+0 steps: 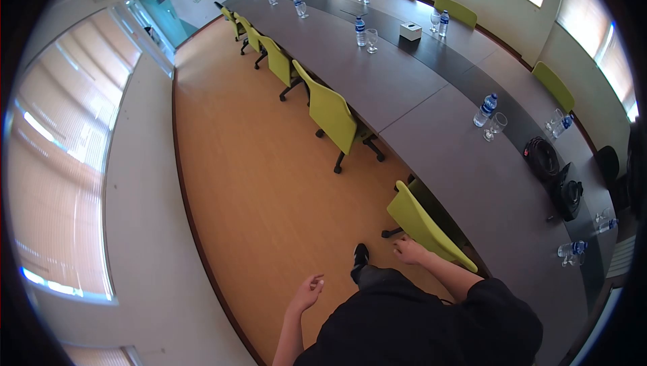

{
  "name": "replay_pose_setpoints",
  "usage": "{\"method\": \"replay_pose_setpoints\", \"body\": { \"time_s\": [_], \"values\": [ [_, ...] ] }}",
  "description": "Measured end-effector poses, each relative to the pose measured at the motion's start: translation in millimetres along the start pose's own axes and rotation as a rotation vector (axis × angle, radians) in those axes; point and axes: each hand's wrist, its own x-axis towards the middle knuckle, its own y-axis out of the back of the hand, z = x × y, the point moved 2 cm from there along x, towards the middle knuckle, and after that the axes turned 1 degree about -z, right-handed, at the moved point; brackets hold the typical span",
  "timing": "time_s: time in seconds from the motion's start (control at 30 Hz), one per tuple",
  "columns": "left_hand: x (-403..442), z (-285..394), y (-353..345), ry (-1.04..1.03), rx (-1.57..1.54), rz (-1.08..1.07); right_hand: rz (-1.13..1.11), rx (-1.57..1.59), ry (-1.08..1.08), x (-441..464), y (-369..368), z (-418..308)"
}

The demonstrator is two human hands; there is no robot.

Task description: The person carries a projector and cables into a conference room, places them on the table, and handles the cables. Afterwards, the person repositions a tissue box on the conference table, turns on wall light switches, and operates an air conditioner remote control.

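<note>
My left hand (309, 292) hangs over the floor with nothing in it, its fingers loosely bent and apart. On the other side, my right hand (408, 251) is beside the green chair (426, 220) nearest me, close to its backrest. Its fingers are relaxed and partly curled, and I see nothing held in them. Whether it touches the backrest I cannot tell. That chair stands against the long dark conference table (445, 143), its seat mostly hidden by the backrest. One black shoe (360, 258) shows on the floor between my hands.
More green chairs (327, 110) line the table's near side. On the table stand water bottles (485, 110), stemmed glasses (495, 125), a tissue box (410, 30), a coiled cable (541, 157) and a black device (566, 192). Orange-brown floor (236, 143) runs between table and windowed wall (141, 157).
</note>
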Motion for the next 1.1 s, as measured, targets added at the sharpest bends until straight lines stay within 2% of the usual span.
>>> {"method": "replay_pose_setpoints", "body": {
  "time_s": [0.1,0.2,0.3,0.5,0.6,0.73,0.83,0.87,1.0,1.1],
  "values": [
    [42,-1,40,0.074,0.189,-0.109,-0.052,-0.01,0.003,39,21,-9],
    [83,19,84,0.126,0.225,-0.13,0.0,-0.02,0.148,83,45,-23],
    [130,42,121,0.072,0.24,-0.035,0.045,0.107,0.126,107,95,-51],
    [235,125,170,-0.049,0.254,-0.022,0.161,0.286,0.008,153,160,-68],
    [305,181,186,-0.162,0.264,-0.04,0.09,0.392,-0.147,170,179,-71],
    [414,259,205,-0.481,0.214,-0.02,-0.074,0.34,-0.281,205,178,-61],
    [473,341,210,-0.707,0.193,0.009,-0.06,0.263,-0.391,231,172,-48],
    [492,371,210,-0.773,0.201,0.019,-0.035,0.15,-0.463,239,177,-50],
    [562,470,210,-0.999,0.252,0.045,0.144,0.331,-0.514,270,224,-66],
    [609,523,205,-1.08,0.315,0.015,0.277,0.405,-0.526,295,256,-77]
  ]
}}
